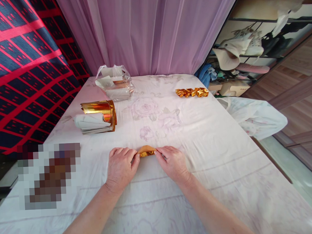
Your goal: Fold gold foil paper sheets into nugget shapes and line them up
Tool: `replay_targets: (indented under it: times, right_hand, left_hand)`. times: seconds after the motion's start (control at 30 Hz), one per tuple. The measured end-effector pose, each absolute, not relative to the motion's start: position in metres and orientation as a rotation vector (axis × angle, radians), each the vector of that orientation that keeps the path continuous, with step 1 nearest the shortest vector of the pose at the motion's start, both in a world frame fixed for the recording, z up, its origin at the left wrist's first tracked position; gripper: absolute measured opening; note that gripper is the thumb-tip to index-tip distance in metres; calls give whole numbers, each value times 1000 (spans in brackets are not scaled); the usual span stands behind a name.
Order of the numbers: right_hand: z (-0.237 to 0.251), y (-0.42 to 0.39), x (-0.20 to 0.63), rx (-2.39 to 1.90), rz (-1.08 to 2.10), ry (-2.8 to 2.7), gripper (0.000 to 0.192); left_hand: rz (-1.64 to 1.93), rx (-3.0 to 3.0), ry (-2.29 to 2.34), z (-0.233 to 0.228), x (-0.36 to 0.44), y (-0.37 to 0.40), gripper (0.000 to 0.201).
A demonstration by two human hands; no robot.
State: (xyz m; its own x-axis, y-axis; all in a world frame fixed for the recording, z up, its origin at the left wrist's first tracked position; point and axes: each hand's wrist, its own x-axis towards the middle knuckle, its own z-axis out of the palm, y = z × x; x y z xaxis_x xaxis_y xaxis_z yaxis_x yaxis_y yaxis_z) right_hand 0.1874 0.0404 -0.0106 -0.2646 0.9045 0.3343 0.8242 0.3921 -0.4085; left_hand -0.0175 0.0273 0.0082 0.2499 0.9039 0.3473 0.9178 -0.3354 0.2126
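A small piece of gold foil paper, partly folded, is stretched between my two hands over the near middle of the table. Its upper part is dull orange and its lower part shiny gold. My left hand pinches the left end between thumb and fingers. At the other end, my right hand grips the paper the same way. To the left stands a stack of gold foil sheets, some curled over, beside white paper sheets. Several folded gold foil pieces lie in a row at the back right.
A clear plastic bag with paper stacks sits at the back left of the cloth-covered table. A blurred-out patch covers something at the left. Beyond the right edge are a white bag and a shelf of shoes.
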Motion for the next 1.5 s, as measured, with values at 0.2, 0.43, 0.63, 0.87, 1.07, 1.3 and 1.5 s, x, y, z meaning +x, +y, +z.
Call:
replay_targets:
  times: [0.2,0.43,0.63,0.87,1.07,1.3,1.5]
  right_hand:
    - [-9,40,186,-1471,197,-2144,22]
    - [-10,40,184,-1446,130,-2126,23]
    - [-11,40,184,-1417,106,-2131,25]
    - [-12,41,185,-1425,110,-2109,26]
    - [-11,39,184,-1404,116,-2141,25]
    - [-13,40,185,-1403,99,-2130,24]
    - [-14,40,185,-1345,90,-2117,24]
  left_hand:
    - [-597,-2451,-1776,9,-17,27,23]
    - [-576,-2448,-1772,11,-15,26,23]
    - [-556,-2449,-1754,10,-14,26,25]
    - [-527,-2480,-1733,8,-15,25,26]
    - [-501,-2473,-1754,7,-15,25,25]
    - [-495,-2473,-1737,7,-13,25,25]
    - [-477,-2477,-1731,7,-13,25,24]
